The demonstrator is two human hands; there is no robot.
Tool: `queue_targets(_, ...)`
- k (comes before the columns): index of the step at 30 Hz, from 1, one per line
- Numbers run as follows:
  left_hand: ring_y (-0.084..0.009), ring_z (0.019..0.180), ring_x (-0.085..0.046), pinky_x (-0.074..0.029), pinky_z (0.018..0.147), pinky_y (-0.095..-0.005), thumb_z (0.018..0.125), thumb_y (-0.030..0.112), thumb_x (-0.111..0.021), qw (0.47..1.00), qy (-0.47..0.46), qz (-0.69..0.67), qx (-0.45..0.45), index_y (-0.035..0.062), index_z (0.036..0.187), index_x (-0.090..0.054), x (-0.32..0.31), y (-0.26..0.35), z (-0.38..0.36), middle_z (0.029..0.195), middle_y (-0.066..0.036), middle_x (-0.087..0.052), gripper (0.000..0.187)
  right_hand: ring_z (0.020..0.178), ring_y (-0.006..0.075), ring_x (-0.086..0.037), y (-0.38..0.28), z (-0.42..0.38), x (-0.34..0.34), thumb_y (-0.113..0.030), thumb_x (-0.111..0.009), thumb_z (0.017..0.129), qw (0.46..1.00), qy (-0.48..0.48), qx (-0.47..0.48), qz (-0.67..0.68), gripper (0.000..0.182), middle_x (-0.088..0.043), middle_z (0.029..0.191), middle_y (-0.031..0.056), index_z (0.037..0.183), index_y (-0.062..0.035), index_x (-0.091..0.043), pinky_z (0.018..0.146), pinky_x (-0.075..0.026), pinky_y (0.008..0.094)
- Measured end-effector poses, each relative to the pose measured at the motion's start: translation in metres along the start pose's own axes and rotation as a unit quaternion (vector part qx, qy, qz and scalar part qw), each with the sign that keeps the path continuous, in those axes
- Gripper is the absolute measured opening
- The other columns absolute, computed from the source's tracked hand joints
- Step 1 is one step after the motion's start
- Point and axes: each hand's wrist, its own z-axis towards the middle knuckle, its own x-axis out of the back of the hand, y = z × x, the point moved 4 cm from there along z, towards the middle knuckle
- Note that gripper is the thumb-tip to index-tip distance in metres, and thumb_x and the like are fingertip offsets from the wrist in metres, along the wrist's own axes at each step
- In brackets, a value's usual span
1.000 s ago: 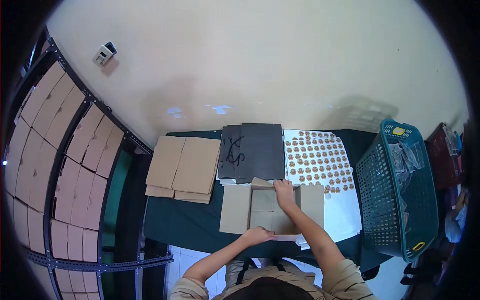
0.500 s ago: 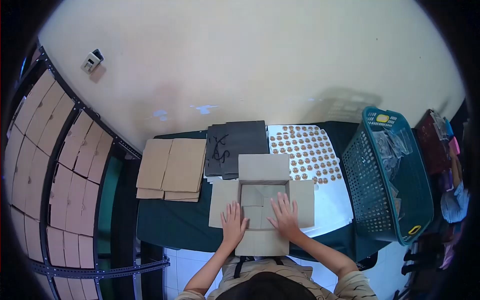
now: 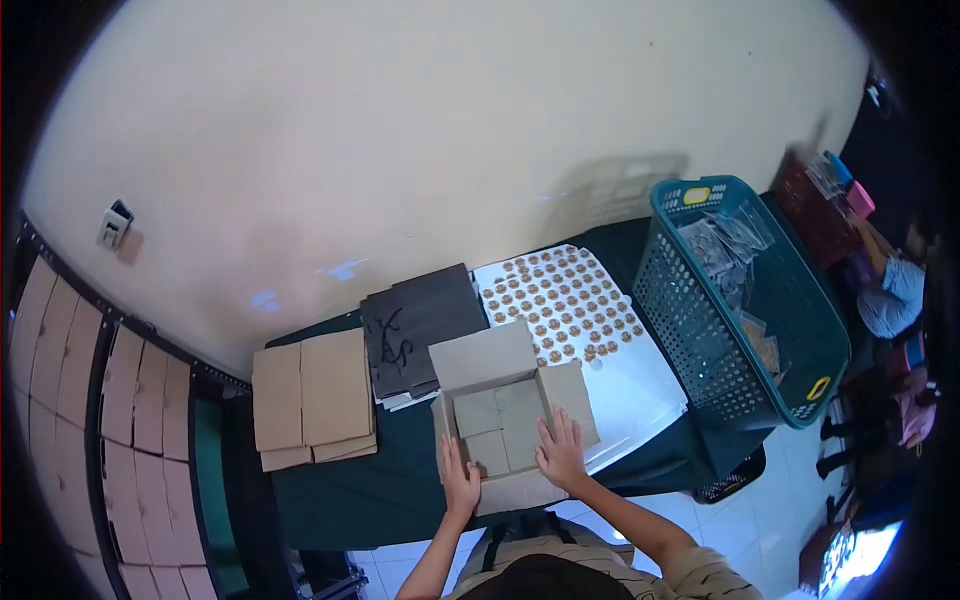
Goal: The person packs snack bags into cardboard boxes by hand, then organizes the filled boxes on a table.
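Note:
An opened cardboard box (image 3: 485,356) stands at the table's front edge, with its far flap raised and its right flap folded outward; its inside holds nothing I can see. My left hand (image 3: 461,484) lies with straight fingers along the box's left side near the front corner. On the right side, my right hand (image 3: 562,452) rests open, fingers spread over the wall and flap. Behind the box lies a sheet of round brown stickers (image 3: 560,300) on white paper. Black sheets (image 3: 430,315) with a scribbled mark lie to its left.
Flattened cardboard boxes (image 3: 335,390) are stacked at the table's left. A green plastic basket (image 3: 680,310) holding clear packets (image 3: 720,250) stands at the right. Shelves of cartons (image 3: 125,470) rise at far left. Another person (image 3: 893,290) is at far right.
The view has shifted and tilted. The box is turned slightly on the table, and its left flap no longer lies spread outward. My left hand has moved against the box's left side.

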Motion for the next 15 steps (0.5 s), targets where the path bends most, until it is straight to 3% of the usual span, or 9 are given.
queue_targets(2,-0.0399,0.127,-0.021,-0.019,0.104,-0.0396,0.077,0.007,-0.046,0.998,-0.014,0.057,0.038,-0.0016,0.131,-0.026,0.0,0.001,-0.003,0.138,-0.025,-0.019,0.058,0.127,0.0352,-0.023,-0.002,-0.001,0.009,-0.023,-0.053,0.076,0.999,0.032,0.019,-0.007,0.05,-0.022,0.137,0.0219,0.121,-0.0019,-0.043,0.098,-0.024,0.0509)
queue_targets(3,-0.0378,0.125,-0.027,-0.023,0.103,-0.0384,0.077,0.008,-0.048,0.997,-0.008,0.069,0.031,-0.0023,0.128,-0.031,-0.001,-0.002,-0.003,0.133,-0.026,-0.028,0.055,0.127,0.0352,-0.023,0.002,-0.003,0.011,-0.023,-0.053,0.076,0.999,0.033,0.007,-0.008,0.05,-0.022,0.137,0.0219,0.121,-0.0019,-0.043,0.098,-0.024,0.0509)
queue_targets(4,-0.0378,0.125,-0.027,-0.023,0.103,-0.0384,0.077,0.008,-0.048,0.997,-0.014,0.067,0.024,-0.0023,0.128,-0.031,0.001,-0.005,-0.002,0.133,-0.026,-0.028,0.055,0.122,0.0331,-0.03,0.005,0.0,0.015,-0.018,-0.055,0.075,0.998,0.047,0.024,0.021,0.043,-0.031,0.131,0.0204,0.114,-0.002,-0.047,0.095,-0.029,0.0476)
queue_targets(5,-0.0357,0.122,-0.032,-0.025,0.101,-0.0383,0.077,0.007,-0.049,0.999,0.005,0.011,0.046,-0.0025,0.127,-0.033,0.007,-0.009,-0.001,0.129,-0.025,-0.033,0.053,0.118,0.0309,-0.038,0.009,0.006,0.021,-0.013,-0.057,0.073,0.996,0.063,0.044,0.048,0.036,-0.04,0.125,0.0189,0.107,-0.0022,-0.051,0.093,-0.033,0.0443)
queue_targets(6,-0.0336,0.12,-0.036,-0.028,0.1,-0.0381,0.077,0.007,-0.05,0.996,0.024,-0.045,0.07,-0.0028,0.125,-0.035,0.013,-0.014,-0.001,0.126,-0.024,-0.039,0.051,0.118,0.0309,-0.038,0.015,0.012,0.031,-0.013,-0.057,0.073,0.996,0.068,0.04,0.045,0.036,-0.04,0.125,0.0189,0.107,-0.0022,-0.051,0.093,-0.033,0.0443)
queue_targets(7,-0.0278,0.111,-0.047,-0.035,0.095,-0.0351,0.079,0.004,-0.048,0.989,0.067,-0.105,0.078,-0.0032,0.121,-0.039,0.019,-0.016,-0.001,0.116,-0.019,-0.049,0.043,0.111,0.0291,-0.044,0.021,0.014,0.047,-0.01,-0.058,0.072,0.988,0.122,0.05,0.076,0.031,-0.047,0.117,0.0163,0.102,-0.0024,-0.054,0.089,-0.036,0.0412)
queue_targets(9,-0.0218,0.097,-0.055,-0.042,0.085,-0.0296,0.084,0.002,-0.044,0.979,0.084,-0.156,0.096,-0.0035,0.111,-0.047,0.032,-0.012,0.005,0.103,-0.015,-0.057,0.028,0.097,0.0266,-0.055,0.02,0.021,0.114,-0.004,-0.06,0.069,0.969,0.223,0.069,0.081,0.027,-0.059,0.099,0.0114,0.096,-0.0025,-0.058,0.083,-0.041,0.0357)
queue_targets(13,-0.0195,0.082,-0.06,-0.046,0.075,-0.0289,0.087,0.006,-0.045,0.987,0.04,-0.136,0.075,-0.0028,0.097,-0.056,0.039,0.023,0.028,0.085,-0.012,-0.063,0.017,0.097,0.0271,-0.054,0.041,0.017,0.221,-0.002,-0.061,0.069,0.951,0.293,0.074,0.068,0.031,-0.058,0.103,0.0114,0.1,-0.0025,-0.057,0.081,-0.042,0.0361)
queue_targets(15,-0.0194,0.082,-0.061,-0.046,0.074,-0.0288,0.087,0.007,-0.045,0.991,0.01,-0.123,0.058,-0.0024,0.097,-0.056,0.033,0.062,0.04,0.085,-0.012,-0.063,0.017,0.097,0.0273,-0.054,0.06,0.008,0.262,-0.003,-0.061,0.069,0.946,0.308,0.096,0.034,0.033,-0.057,0.104,0.011,0.102,-0.0028,-0.056,0.08,-0.042,0.0366)
